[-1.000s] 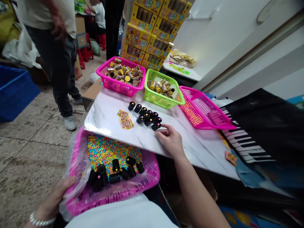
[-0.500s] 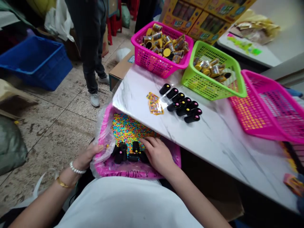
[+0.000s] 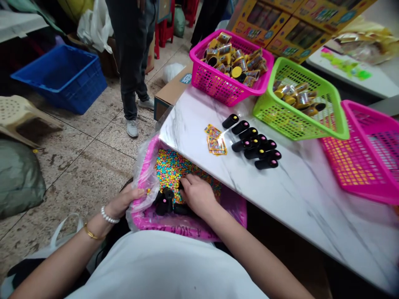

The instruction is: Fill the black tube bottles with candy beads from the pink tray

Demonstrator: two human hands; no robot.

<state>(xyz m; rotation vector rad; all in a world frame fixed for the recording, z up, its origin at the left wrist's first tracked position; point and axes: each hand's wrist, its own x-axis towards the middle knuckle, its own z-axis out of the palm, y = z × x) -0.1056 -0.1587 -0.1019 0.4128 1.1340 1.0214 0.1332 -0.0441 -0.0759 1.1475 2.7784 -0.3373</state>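
Note:
A pink basin [image 3: 146, 168], lined with clear plastic, holds many small coloured balls [image 3: 171, 168] and several black cylinders [image 3: 162, 206]. My left hand [image 3: 126, 200] is closed on the basin's left rim, thumb over the plastic. Inside the basin my right hand [image 3: 198, 194] is curled just above the balls. A dark bit of a black cylinder shows at its fingertips; the palm side is hidden. On the table [image 3: 299, 203] several more black cylinders [image 3: 255, 153] lie grouped on their sides, pink or yellow balls at their ends. Small printed cards [image 3: 216, 145] lie left of them.
A pink basket [image 3: 230, 89] and a green basket [image 3: 299, 124] at the table's back hold yellow-capped tubes. Another pink basket [image 3: 358, 166] stands at the right. Printed boxes [image 3: 280, 37] are stacked behind. A person [image 3: 131, 62] stands beyond a blue crate [image 3: 62, 79].
My right hand has moved slightly left over the balls and its fingers have closed at the black cylinder there. My left hand keeps its hold on the rim. The whole view has shifted.

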